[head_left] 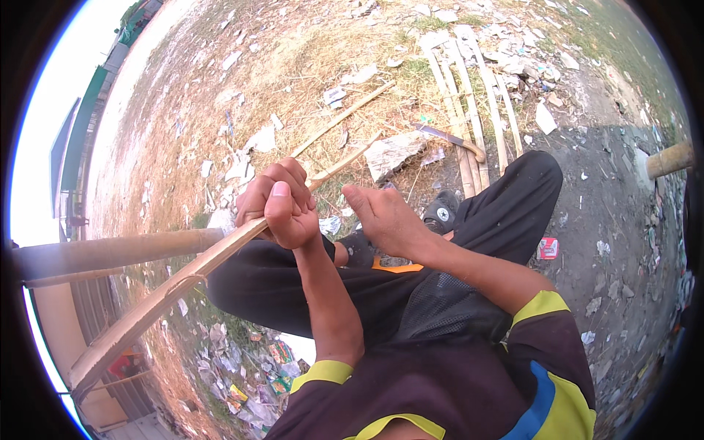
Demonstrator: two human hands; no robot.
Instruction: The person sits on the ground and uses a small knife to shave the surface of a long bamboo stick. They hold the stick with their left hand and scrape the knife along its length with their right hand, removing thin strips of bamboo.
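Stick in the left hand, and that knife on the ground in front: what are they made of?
Stick: probably split bamboo or wood, raw and unpainted, because it is pale tan with a splintered edge.
Knife blade: likely metal, since it is thin and greyish; its shine is hard to judge.
Knife handle: perhaps wood, going by its brown colour.

Grassy ground [293, 55], bamboo strips [490, 103], scattered litter [545, 117]

No wording can be read, but the dark shoe [441, 204] bears a round white star badge [442, 214].
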